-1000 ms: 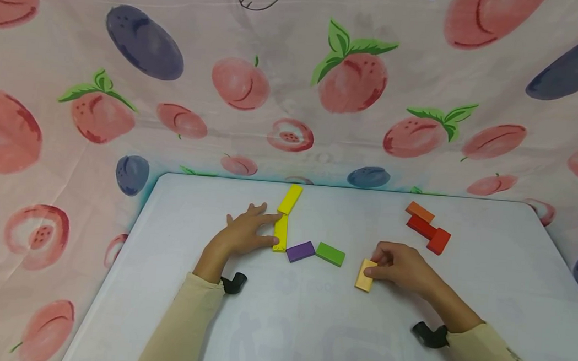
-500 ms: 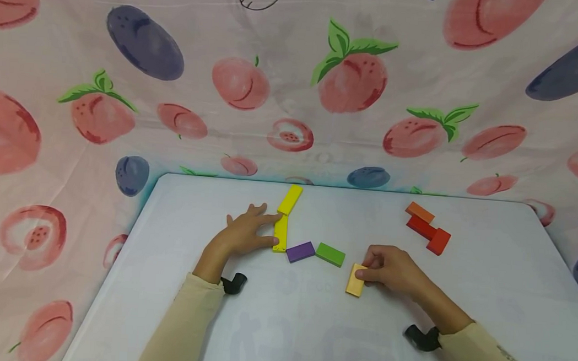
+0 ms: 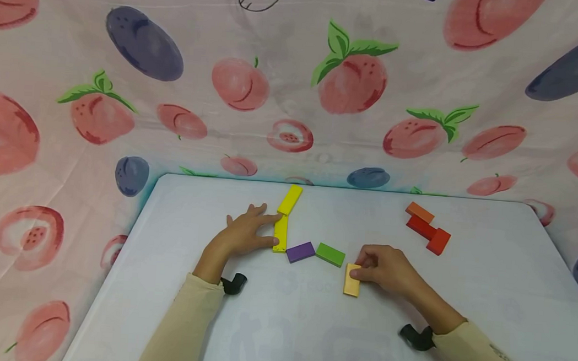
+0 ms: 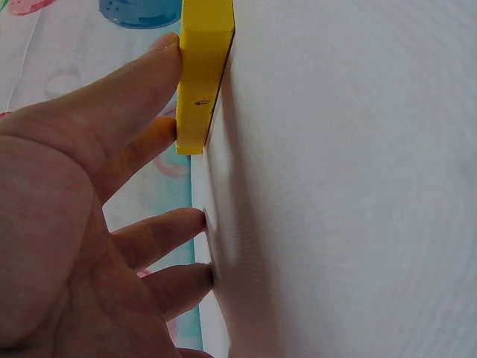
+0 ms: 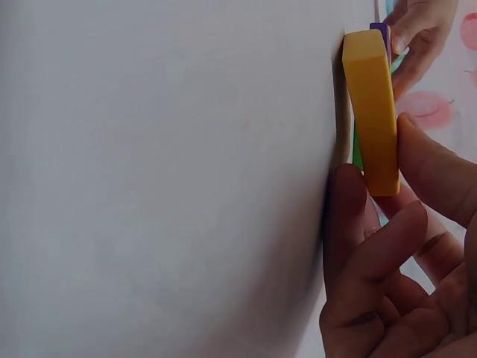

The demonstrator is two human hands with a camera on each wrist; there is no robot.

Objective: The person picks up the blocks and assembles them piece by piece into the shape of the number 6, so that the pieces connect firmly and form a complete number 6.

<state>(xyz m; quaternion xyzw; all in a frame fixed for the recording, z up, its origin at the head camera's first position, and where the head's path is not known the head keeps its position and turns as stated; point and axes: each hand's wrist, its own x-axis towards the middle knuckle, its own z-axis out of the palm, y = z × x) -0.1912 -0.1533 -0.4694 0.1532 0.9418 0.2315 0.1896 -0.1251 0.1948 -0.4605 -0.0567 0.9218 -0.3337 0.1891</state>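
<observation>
Thumb and fingertips of my left hand (image 3: pixel 248 232) touch the left side of a yellow block (image 3: pixel 280 241), fingers spread and fairly straight. The left wrist view shows the same yellow block (image 4: pixel 205 74) with the thumb and one fingertip against its edge. A second yellow block (image 3: pixel 290 199) meets its far end at a slant. My right hand (image 3: pixel 388 269) pinches a pale orange block (image 3: pixel 352 281) between thumb and fingers, low over the table. In the right wrist view this block (image 5: pixel 374 112) partly hides the green one behind it.
A purple block (image 3: pixel 300 252) and a green block (image 3: pixel 330 255) lie in a row between the hands. At the back right, an orange block (image 3: pixel 420 212) and two red blocks (image 3: pixel 438 242) touch one another. A fruit-printed cloth (image 3: pixel 184 102) hangs behind the white table (image 3: pixel 280 323).
My right hand has moved left with the pale orange block, which now stands just below the green block's right end and is turned straighter. The left hand has stayed in place.
</observation>
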